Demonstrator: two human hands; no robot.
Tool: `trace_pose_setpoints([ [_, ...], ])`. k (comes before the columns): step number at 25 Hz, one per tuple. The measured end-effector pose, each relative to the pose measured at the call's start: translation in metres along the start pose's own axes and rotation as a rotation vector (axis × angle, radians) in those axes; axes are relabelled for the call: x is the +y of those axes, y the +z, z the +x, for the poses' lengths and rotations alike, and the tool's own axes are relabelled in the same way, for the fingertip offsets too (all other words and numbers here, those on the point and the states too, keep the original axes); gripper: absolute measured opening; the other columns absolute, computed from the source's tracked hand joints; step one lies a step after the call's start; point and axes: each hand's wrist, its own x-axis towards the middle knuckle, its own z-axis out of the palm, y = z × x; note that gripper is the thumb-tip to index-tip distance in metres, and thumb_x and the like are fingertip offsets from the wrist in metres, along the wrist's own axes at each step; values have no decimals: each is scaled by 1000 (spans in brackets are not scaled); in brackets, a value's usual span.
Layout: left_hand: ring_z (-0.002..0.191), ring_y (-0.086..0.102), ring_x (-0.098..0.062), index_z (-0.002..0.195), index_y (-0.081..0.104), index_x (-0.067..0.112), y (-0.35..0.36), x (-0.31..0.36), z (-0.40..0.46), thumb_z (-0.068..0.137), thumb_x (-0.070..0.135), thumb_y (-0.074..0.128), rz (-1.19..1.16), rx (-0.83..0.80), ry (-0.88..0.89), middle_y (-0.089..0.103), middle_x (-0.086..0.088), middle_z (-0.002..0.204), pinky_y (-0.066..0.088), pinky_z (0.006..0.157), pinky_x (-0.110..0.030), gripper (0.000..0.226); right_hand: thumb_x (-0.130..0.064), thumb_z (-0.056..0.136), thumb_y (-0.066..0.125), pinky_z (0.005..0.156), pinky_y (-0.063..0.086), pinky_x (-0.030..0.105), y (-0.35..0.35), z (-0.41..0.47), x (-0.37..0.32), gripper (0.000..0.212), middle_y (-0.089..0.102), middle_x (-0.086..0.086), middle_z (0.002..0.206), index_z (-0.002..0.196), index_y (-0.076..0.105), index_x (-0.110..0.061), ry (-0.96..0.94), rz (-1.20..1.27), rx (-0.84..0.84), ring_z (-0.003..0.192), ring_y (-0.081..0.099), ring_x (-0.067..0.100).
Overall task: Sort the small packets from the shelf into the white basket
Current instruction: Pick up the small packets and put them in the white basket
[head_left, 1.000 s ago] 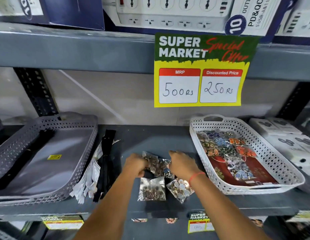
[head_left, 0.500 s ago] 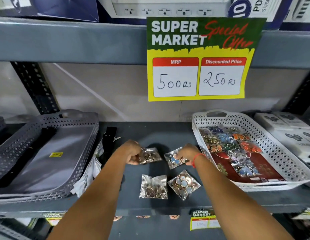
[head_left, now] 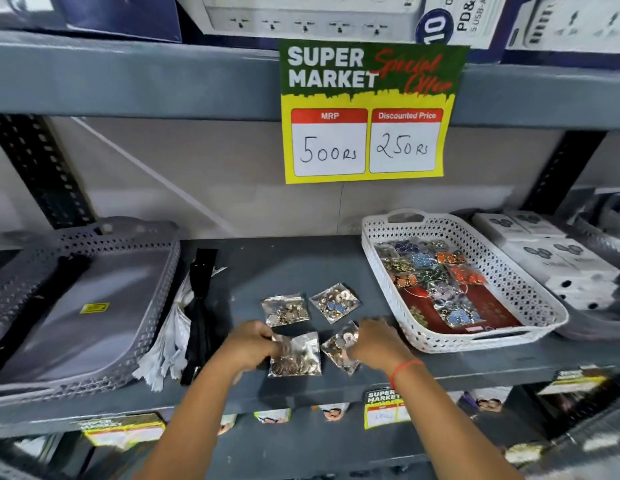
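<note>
Several clear packets of small metal charms lie in a square on the grey shelf [head_left: 287,268]. The two far ones, a gold packet [head_left: 285,309] and a blue-and-gold packet [head_left: 335,301], lie free. My left hand [head_left: 250,344] pinches the left edge of the near-left packet [head_left: 298,356]. My right hand [head_left: 377,341], with a red thread at the wrist, grips the right side of the near-right packet [head_left: 339,348]. Both near packets still rest on the shelf. The white basket [head_left: 530,292] stands to the right, holding several coloured packets.
A grey perforated tray [head_left: 104,344] sits at the left, with black and white zippers [head_left: 194,317] beside it. White power strips [head_left: 558,258] lie right of the basket. A yellow price sign [head_left: 367,112] hangs from the upper shelf.
Both hands let go of the two far packets, which now lie on the shelf, and drew back toward me onto the two near packets.
</note>
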Motion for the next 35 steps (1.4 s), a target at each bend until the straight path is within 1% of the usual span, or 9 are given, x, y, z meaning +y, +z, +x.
trace_pose_setpoints([
  [3,59,48,-13,69,60,17,13,0,-3,75,4,72,-77,10,26,55,0,64,31,47,-20,19,-6,79,63,51,37,20,2,2,-4,19,56,12,81,69,47,-7,83,175,-35,82,55,18],
  [7,47,40,-8,69,56,16,2,-3,-13,80,4,67,-325,-60,-72,50,1,56,32,42,-15,20,-6,82,67,67,46,26,-6,-14,-2,49,60,14,117,126,48,-4,131,684,-95,94,57,19],
  [9,39,49,-3,68,57,17,-9,6,-21,84,6,64,-431,-117,-46,58,8,44,38,40,-12,21,-10,84,67,58,41,21,-16,-24,2,54,64,5,102,131,43,-3,106,911,-84,77,55,11],
  [13,31,53,4,70,56,15,-13,56,-27,85,2,62,-574,-163,113,62,10,38,43,35,-8,21,-12,87,64,57,44,19,-63,-34,33,28,61,-1,84,113,54,-12,85,1146,37,66,55,11],
  [17,31,53,3,69,50,14,28,125,-18,84,-5,61,-543,-164,221,61,6,45,47,36,-11,27,-2,88,59,67,46,28,-111,-29,103,11,61,15,108,80,58,-9,93,1227,296,93,61,30],
  [22,73,58,-19,84,59,8,113,192,23,80,-5,63,-267,-46,204,60,-13,92,47,46,-23,14,-3,84,66,64,49,27,-146,21,173,17,60,22,125,100,62,0,289,951,327,95,59,28],
  [26,105,64,-31,138,43,12,159,210,61,82,-5,58,65,47,170,56,-14,133,60,78,-36,60,-5,89,58,87,55,36,-148,72,200,29,61,25,123,113,59,9,349,509,209,104,62,30],
  [33,111,62,-30,146,28,8,184,213,84,86,-11,45,390,163,139,60,-19,126,54,93,-41,65,-3,93,41,76,52,29,-139,89,207,20,59,19,128,107,55,-2,293,-59,180,105,63,29],
  [35,114,60,-29,146,26,5,188,219,80,89,-9,44,568,178,116,59,-18,129,54,94,-38,61,-3,93,42,87,54,35,-141,87,198,41,56,15,132,133,43,-6,296,-229,215,115,59,30],
])
